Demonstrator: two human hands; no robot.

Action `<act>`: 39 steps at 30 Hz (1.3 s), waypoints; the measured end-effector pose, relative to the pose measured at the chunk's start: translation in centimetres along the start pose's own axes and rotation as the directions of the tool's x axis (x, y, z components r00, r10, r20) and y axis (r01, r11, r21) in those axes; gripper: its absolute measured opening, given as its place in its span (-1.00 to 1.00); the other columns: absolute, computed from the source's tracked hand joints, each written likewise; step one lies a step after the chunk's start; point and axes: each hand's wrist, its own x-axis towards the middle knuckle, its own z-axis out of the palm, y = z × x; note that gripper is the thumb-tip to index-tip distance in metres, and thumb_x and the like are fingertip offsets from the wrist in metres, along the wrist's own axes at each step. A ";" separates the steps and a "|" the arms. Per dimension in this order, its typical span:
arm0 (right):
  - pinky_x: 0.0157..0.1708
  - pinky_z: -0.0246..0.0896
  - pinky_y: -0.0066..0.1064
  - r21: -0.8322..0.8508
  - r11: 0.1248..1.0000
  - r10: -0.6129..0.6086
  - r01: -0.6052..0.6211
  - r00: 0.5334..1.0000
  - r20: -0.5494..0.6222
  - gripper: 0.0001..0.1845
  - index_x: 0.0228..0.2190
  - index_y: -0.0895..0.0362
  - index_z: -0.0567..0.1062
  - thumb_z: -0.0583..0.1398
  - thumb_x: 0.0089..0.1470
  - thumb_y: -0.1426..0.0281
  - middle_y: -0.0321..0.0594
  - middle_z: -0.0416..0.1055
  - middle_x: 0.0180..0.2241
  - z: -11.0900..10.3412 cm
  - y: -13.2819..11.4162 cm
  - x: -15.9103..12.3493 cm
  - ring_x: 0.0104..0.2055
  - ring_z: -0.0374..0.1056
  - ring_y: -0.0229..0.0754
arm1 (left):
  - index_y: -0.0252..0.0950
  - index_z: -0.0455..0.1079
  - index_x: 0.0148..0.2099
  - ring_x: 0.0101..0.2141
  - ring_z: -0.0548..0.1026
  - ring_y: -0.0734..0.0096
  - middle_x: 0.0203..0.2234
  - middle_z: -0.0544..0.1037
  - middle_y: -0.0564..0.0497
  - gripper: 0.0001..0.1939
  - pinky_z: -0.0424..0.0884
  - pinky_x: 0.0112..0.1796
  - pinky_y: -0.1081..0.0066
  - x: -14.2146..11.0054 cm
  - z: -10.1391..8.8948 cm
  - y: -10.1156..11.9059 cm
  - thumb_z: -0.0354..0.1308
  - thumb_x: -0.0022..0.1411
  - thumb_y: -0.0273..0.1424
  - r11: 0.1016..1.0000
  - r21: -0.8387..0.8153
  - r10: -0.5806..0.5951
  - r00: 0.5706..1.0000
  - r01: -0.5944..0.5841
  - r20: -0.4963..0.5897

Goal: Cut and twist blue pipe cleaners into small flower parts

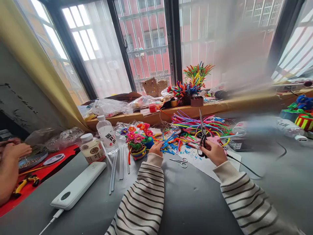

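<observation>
In the head view, the left hand, at the middle of the frame, is closed on a bunch of blue fuzzy stems. The right hand, right of centre, grips the handles of black-handled scissors, blades pointing up. Bare grey tabletop stretches from lower centre to lower right, between and beside the sleeves. Ahead, room is tight: a colourful stem pile crowds up to the window ledge, a flower pot stands just left of the left hand, and small scissors lie between the hands.

The left fingertips are mostly hidden. The sleeves run out at the bottom edge; a co-worker's hands are cut off at the left. A blurred patch smears the right side, making things there hard to make out.
</observation>
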 end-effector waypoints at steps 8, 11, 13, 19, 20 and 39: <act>-0.57 -0.07 -0.49 -0.413 0.911 -0.061 -0.006 0.987 -0.149 -0.81 -0.50 0.12 0.39 0.04 -0.21 0.33 -0.22 0.37 -0.53 -2.0 0.8 0.4 -0.48 0.22 -0.21 | -0.23 0.40 -0.32 -0.44 0.36 0.42 -0.52 0.46 0.00 -0.79 0.26 -0.39 0.48 -0.3 -0.7 0.7 -0.02 -0.02 -0.41 0.995 0.087 -0.044 0.994 0.052 -0.097; -0.60 -0.13 -0.49 -0.492 0.871 -0.040 -0.019 0.993 -0.109 -0.81 -0.54 0.12 0.39 0.03 -0.18 0.31 -0.20 0.36 -0.53 -2.4 0.9 0.3 -0.49 0.21 -0.21 | -0.27 0.43 -0.38 -0.43 0.35 0.40 -0.47 0.44 -0.04 -0.80 0.26 -0.37 0.45 -0.3 -1.1 0.8 -0.02 -0.01 -0.39 0.997 0.076 0.030 0.992 -0.020 -0.125; -0.61 -0.16 -0.50 -0.524 0.852 -0.007 -0.019 0.999 -0.049 -0.82 -0.54 0.10 0.38 0.03 -0.19 0.31 -0.22 0.36 -0.54 -2.5 1.0 0.2 -0.50 0.21 -0.22 | -0.27 0.43 -0.38 -0.43 0.34 0.39 -0.47 0.43 -0.05 -0.78 0.26 -0.37 0.45 -0.3 -1.1 0.7 -0.04 0.00 -0.38 0.997 0.072 0.034 0.989 -0.024 -0.142; -0.58 -0.05 -0.46 -0.585 0.810 0.052 0.042 0.988 0.144 -0.80 -0.51 0.06 0.42 0.04 -0.22 0.32 -0.21 0.40 -0.49 -1.5 0.6 -0.1 -0.44 0.26 -0.16 | -0.28 0.40 -0.29 -0.42 0.33 0.37 -0.45 0.44 -0.05 -0.75 0.24 -0.35 0.44 -0.3 -0.7 0.5 -0.06 0.02 -0.38 0.994 0.103 0.042 0.987 -0.026 -0.158; -0.56 -0.02 -0.44 -0.587 0.808 0.054 0.052 0.985 0.162 -0.79 -0.50 0.06 0.43 0.04 -0.22 0.33 -0.20 0.40 -0.48 -1.4 0.4 -0.2 -0.43 0.27 -0.15 | -0.29 0.40 -0.29 -0.42 0.33 0.37 -0.45 0.44 -0.05 -0.75 0.23 -0.34 0.44 -0.4 -0.6 0.5 -0.06 0.02 -0.38 0.994 0.111 0.043 0.986 -0.025 -0.164; -0.33 0.12 -0.35 -0.415 0.900 -0.048 0.138 0.974 0.219 -0.71 -0.35 0.15 0.43 0.13 -0.25 0.38 -0.16 0.40 -0.38 -0.2 0.9 0.0 -0.29 0.26 -0.11 | -0.28 0.43 -0.34 -0.45 0.32 0.41 -0.47 0.46 -0.06 -0.75 0.24 -0.36 0.42 -0.3 -1.0 1.3 -0.07 0.04 -0.35 0.998 0.050 0.048 0.992 -0.043 -0.116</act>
